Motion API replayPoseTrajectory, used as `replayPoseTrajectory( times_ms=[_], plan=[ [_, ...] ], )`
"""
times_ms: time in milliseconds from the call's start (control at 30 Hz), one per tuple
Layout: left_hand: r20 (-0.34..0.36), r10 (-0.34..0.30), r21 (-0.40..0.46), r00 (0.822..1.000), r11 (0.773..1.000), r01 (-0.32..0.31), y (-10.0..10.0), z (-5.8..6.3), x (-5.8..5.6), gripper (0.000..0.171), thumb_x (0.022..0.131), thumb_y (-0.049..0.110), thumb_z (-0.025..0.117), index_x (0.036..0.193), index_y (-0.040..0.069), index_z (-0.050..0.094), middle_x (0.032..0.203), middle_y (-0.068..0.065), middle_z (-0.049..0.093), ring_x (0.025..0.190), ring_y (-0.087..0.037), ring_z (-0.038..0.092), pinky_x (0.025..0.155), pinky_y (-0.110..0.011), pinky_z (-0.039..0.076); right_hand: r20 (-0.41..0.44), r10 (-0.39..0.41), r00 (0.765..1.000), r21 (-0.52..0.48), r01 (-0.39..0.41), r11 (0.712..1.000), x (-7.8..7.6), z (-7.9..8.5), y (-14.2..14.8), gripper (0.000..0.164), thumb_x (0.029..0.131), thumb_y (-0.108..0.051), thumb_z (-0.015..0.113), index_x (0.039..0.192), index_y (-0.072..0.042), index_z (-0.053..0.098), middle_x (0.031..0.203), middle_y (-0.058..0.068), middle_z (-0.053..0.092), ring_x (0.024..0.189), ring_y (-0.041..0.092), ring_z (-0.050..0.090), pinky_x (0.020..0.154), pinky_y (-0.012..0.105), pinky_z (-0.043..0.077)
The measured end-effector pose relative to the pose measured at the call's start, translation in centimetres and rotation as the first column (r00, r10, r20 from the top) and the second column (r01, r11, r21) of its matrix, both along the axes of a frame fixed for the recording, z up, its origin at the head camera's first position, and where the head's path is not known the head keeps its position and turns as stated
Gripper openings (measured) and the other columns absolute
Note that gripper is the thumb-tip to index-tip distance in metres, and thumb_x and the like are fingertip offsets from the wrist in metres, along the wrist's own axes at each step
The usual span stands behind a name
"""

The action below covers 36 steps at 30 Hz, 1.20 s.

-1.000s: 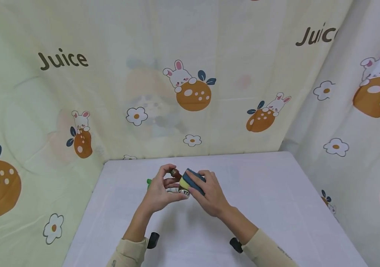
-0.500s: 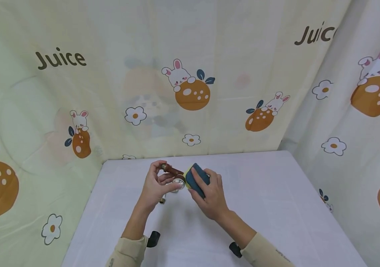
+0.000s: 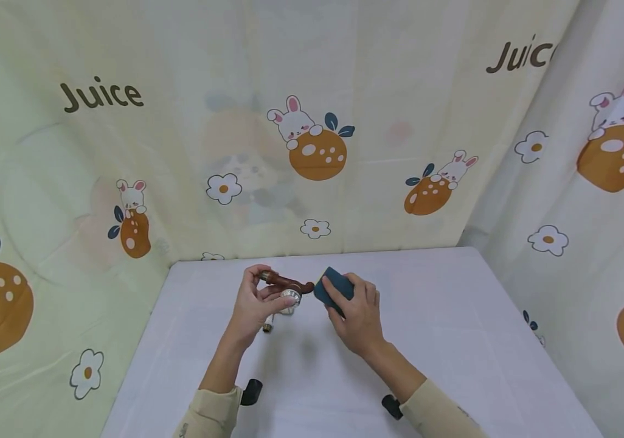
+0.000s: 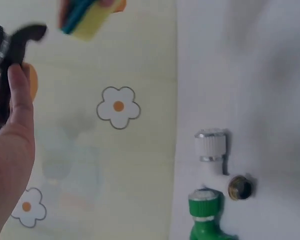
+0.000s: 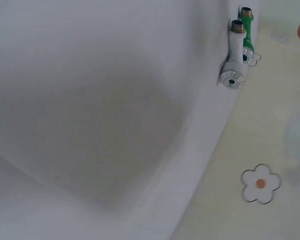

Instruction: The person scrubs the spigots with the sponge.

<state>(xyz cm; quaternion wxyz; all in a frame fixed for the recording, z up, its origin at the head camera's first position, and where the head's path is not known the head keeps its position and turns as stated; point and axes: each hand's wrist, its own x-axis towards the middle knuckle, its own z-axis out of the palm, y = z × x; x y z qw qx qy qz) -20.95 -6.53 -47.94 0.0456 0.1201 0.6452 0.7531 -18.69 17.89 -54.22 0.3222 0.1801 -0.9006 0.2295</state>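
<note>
My left hand (image 3: 249, 307) holds a brown tap (image 3: 289, 283) with a silvery round knob, raised above the table. Its curved spout points toward a blue-and-yellow sponge (image 3: 336, 288), which my right hand (image 3: 361, 321) grips close beside the spout. A narrow gap seems to part the two. In the left wrist view the tap (image 4: 12, 57) looks dark, and the sponge (image 4: 87, 20) is blurred at the top edge. Behind and below the left hand, a white tap (image 5: 234, 55) and a green tap (image 5: 247, 30) lie side by side on the table.
The white-covered table (image 3: 427, 340) ends at a patterned curtain (image 3: 377, 201) at the back. More curtain hangs at both sides. A black strap-like piece (image 3: 252, 392) sits at the left wrist, a similar one (image 3: 391, 406) at the right.
The sponge was against the brown tap and has moved right, off the spout. My left hand has shifted slightly left and turned the tap, baring its knob and spout.
</note>
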Motion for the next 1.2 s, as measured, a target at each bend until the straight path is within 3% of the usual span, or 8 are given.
replayPoseTrajectory(
  times_ms=[167,333,467,567,667,800,967,1200],
  plan=[
    [-0.006,-0.044,0.030,0.999,0.999,0.044,0.3,0.5,0.0,0.084,0.076,0.004,0.092,0.142,0.013,0.039,0.135,-0.015,0.049,0.115,-0.022,0.070,0.096,-0.028,0.059,0.083,-0.018,0.996,-0.188,0.034,0.982,-0.1,-0.4,0.4,0.065,0.093,-0.026,0.076,0.153,-0.019,0.053,0.142,0.022,0.047,0.116,0.036,0.042,0.085,0.047,0.046],
    [0.000,-0.018,0.055,1.000,0.998,0.018,0.7,0.7,0.1,0.078,0.078,0.001,0.089,0.138,0.012,0.041,0.130,-0.012,0.049,0.117,-0.021,0.069,0.099,-0.028,0.057,0.086,0.026,0.996,-0.327,0.003,0.945,0.3,-0.2,-0.1,0.074,0.096,-0.024,0.071,0.161,-0.018,0.037,0.144,0.020,0.041,0.128,0.033,0.042,0.092,0.053,0.055],
    [0.009,-0.009,0.071,1.000,0.997,0.008,0.9,0.6,0.1,0.077,0.079,-0.003,0.087,0.138,0.011,0.040,0.133,-0.014,0.048,0.122,-0.025,0.068,0.099,-0.030,0.057,-0.024,0.117,0.993,-0.291,-0.119,0.949,1.0,0.3,-0.7,0.070,0.099,-0.029,0.064,0.160,-0.010,0.033,0.144,0.021,0.038,0.130,0.031,0.045,0.095,0.051,0.057],
    [0.008,-0.022,0.072,1.000,0.997,0.021,1.1,0.4,0.2,0.075,0.081,-0.001,0.086,0.139,0.009,0.038,0.136,-0.015,0.048,0.125,-0.025,0.066,0.100,-0.029,0.057,-0.122,0.200,0.972,-0.213,-0.222,0.951,1.5,0.7,-1.3,0.065,0.105,-0.041,0.054,0.154,-0.003,0.038,0.144,0.023,0.038,0.129,0.032,0.046,0.093,0.049,0.060],
    [0.010,-0.050,0.047,0.999,0.998,0.050,1.1,0.2,0.2,0.070,0.086,0.004,0.083,0.139,0.006,0.038,0.134,-0.012,0.051,0.121,-0.022,0.065,0.098,-0.026,0.058,-0.174,0.244,0.954,-0.166,-0.273,0.948,1.6,0.8,-1.9,0.066,0.107,-0.050,0.047,0.151,-0.002,0.041,0.144,0.024,0.039,0.129,0.032,0.047,0.090,0.049,0.062],
    [0.028,-0.084,-0.046,0.996,0.995,0.085,0.9,0.0,0.3,0.055,0.091,0.010,0.079,0.136,0.004,0.049,0.127,-0.011,0.059,0.112,-0.021,0.063,0.091,-0.023,0.057,-0.182,0.254,0.950,-0.159,-0.283,0.946,1.5,0.8,-2.1,0.064,0.107,-0.049,0.047,0.153,-0.005,0.042,0.146,0.022,0.039,0.129,0.032,0.046,0.089,0.049,0.062],
    [0.031,-0.149,-0.148,0.988,0.977,0.152,0.5,-0.1,0.0,0.044,0.094,0.017,0.078,0.132,0.003,0.062,0.123,-0.010,0.067,0.112,-0.022,0.063,0.092,-0.024,0.057,-0.191,0.258,0.947,-0.158,-0.289,0.944,1.3,0.8,-2.0,0.062,0.108,-0.047,0.046,0.153,-0.005,0.044,0.146,0.023,0.039,0.129,0.033,0.046,0.088,0.048,0.062],
    [0.034,-0.188,-0.178,0.982,0.965,0.191,0.1,0.0,0.0,0.043,0.094,0.019,0.078,0.130,0.001,0.063,0.119,-0.008,0.066,0.108,-0.021,0.062,0.089,-0.024,0.057,-0.170,0.273,0.947,-0.159,-0.299,0.941,1.2,0.9,-2.1,0.061,0.108,-0.046,0.044,0.155,-0.008,0.042,0.147,0.022,0.038,0.129,0.032,0.047,0.090,0.048,0.062]
  ],
)
